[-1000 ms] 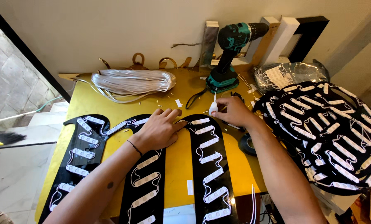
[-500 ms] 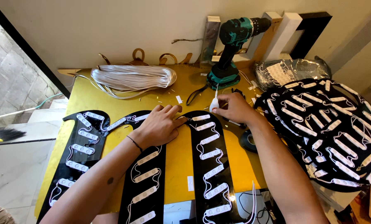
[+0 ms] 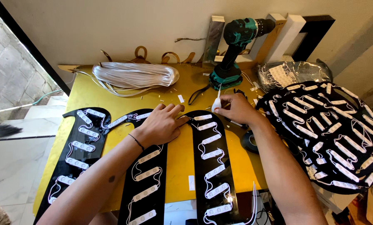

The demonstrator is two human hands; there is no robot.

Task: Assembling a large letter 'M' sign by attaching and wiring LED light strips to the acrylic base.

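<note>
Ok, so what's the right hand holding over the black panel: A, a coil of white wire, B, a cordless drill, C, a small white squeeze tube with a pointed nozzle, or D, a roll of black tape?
C: the right hand grips a small white tube, nozzle pointing up, at the top of the black panel, while the drill stands untouched behind, the wire coil lies apart and the tape roll sits on the table.

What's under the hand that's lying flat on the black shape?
The left hand presses flat on the black letter panel, beside white light modules joined by thin wires. Whatever module or wire lies beneath the palm is covered.
</note>
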